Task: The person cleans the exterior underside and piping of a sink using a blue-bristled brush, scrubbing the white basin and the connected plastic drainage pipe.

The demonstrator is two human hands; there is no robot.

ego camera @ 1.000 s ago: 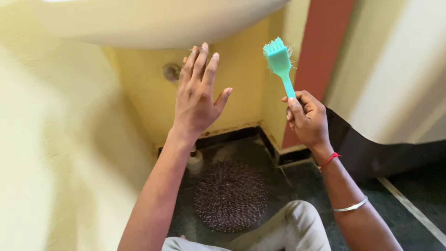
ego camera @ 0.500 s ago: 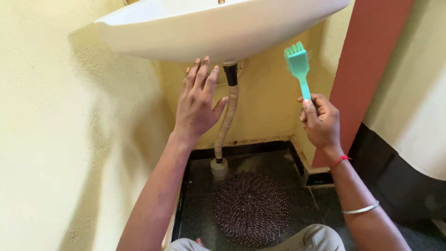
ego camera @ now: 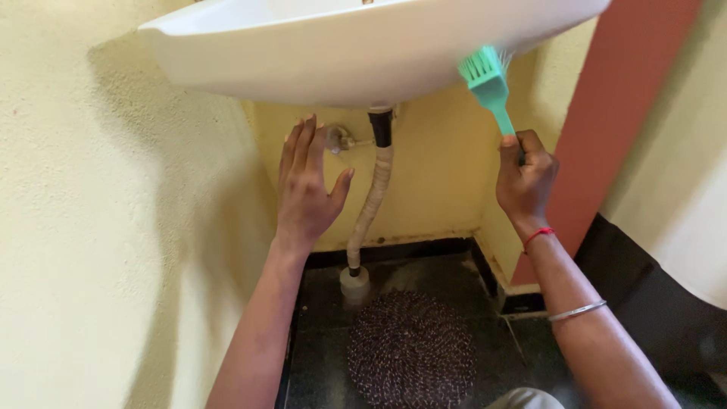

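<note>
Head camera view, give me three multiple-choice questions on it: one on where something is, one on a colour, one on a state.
1. Where is the drain hose?
A. under the white basin
B. coiled on the round mat
C. in the left hand

2. What colour is the brush?
A. red
B. teal
C. black

3. How is the left hand?
A. clenched around the hose
B. flat on the floor
C. open, fingers spread, holding nothing

Answers:
1 A, it runs down from the basin's underside to the floor.
2 B, its bristles and handle are teal, gripped by the right hand.
3 C, the palm is raised, empty.
</note>
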